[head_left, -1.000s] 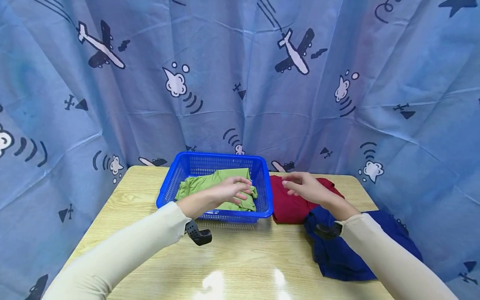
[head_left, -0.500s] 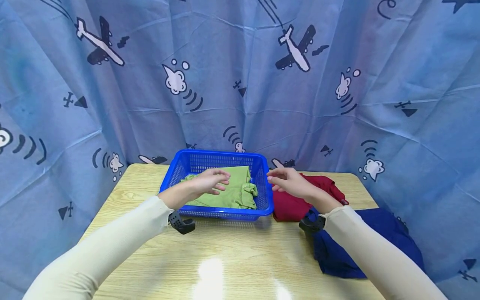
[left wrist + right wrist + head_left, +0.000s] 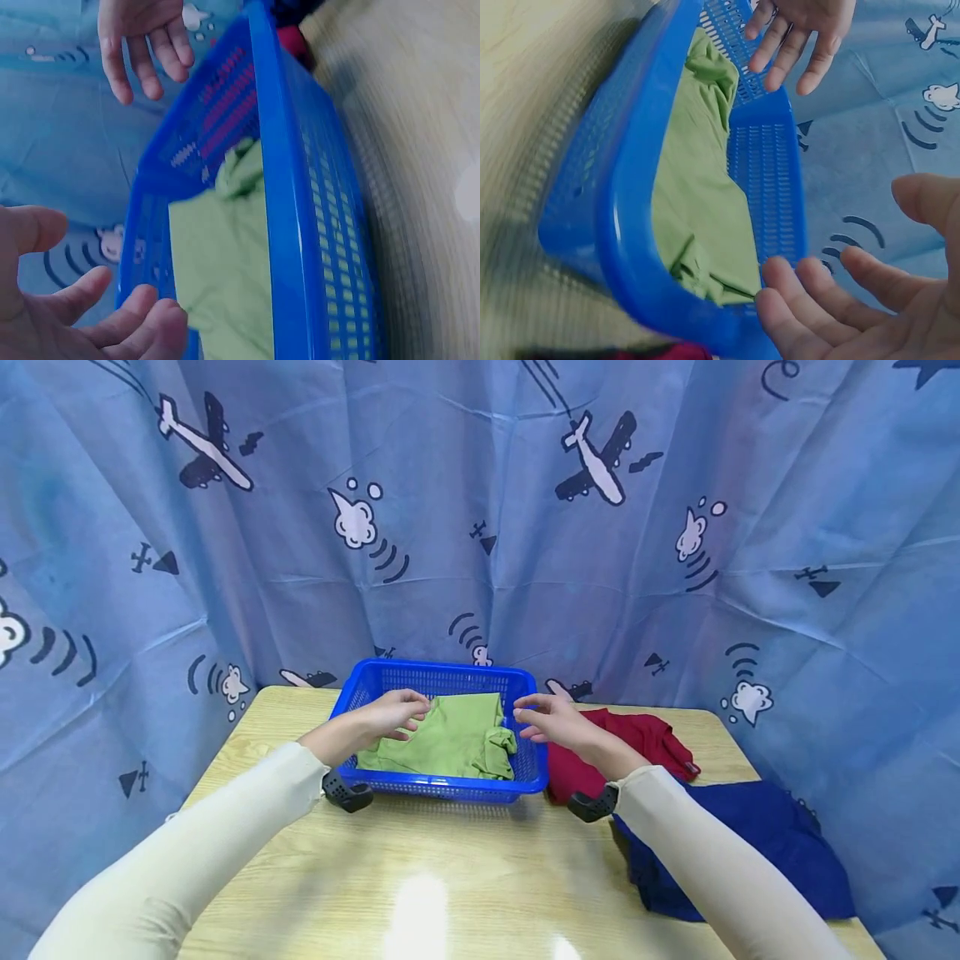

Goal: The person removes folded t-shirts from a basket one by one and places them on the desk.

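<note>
A folded green garment (image 3: 457, 735) lies inside a blue plastic basket (image 3: 450, 783) at the back of the table. My left hand (image 3: 386, 714) hovers over the basket's left part, fingers loosely bent and holding nothing. Over the right rim is my right hand (image 3: 555, 723), also without anything in it. Both palms face each other across the basket. In the left wrist view the green cloth (image 3: 225, 255) sits below the fingers. The right wrist view shows the garment (image 3: 701, 180) with one bunched end, apart from both hands.
A dark red garment (image 3: 652, 739) lies right of the basket, partly behind the right hand. Nearer, a navy blue garment (image 3: 757, 843) lies at the table's right edge, partly under the right forearm. A patterned blue curtain (image 3: 450, 527) hangs behind the wooden table (image 3: 480, 868).
Both hands have moved left in the head view, the left one from above the green garment to the basket's left side, the right one from above the red garment to the basket's right rim.
</note>
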The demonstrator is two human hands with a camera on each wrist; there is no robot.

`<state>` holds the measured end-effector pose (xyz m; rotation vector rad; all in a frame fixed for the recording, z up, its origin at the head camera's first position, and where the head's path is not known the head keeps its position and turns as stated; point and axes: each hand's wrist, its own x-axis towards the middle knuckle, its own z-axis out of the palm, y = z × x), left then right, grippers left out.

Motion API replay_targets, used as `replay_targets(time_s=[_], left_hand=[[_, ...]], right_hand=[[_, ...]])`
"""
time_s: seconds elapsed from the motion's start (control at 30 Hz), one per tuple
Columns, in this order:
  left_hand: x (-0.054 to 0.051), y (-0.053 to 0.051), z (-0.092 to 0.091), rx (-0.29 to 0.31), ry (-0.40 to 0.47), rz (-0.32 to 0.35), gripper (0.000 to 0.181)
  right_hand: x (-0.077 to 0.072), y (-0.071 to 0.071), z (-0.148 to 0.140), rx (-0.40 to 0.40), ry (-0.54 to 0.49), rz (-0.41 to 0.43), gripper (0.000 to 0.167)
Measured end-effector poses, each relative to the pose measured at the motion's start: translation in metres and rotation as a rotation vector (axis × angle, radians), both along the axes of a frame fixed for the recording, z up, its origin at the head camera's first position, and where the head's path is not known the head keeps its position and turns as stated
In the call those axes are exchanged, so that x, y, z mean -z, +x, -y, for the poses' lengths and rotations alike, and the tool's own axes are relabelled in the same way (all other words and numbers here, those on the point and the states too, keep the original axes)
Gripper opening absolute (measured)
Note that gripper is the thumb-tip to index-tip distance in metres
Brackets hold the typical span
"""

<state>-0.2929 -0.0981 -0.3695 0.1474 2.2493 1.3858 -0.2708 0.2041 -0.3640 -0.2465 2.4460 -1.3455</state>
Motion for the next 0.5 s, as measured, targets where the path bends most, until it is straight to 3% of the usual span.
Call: replay_targets(time_s=[0.23, 0.5], left_hand=[[0.01, -0.017, 0.022, -0.026, -0.093, 0.043, 0.048], [0.011, -0.021, 0.039, -0.028, -0.137, 0.102, 0.06]], right_hand=[[0.011, -0.015, 0.018, 0.056, -0.075, 0.149, 0.06], [0.021, -0.027, 0.033, 0.119, -0.148, 0.263, 0.067]])
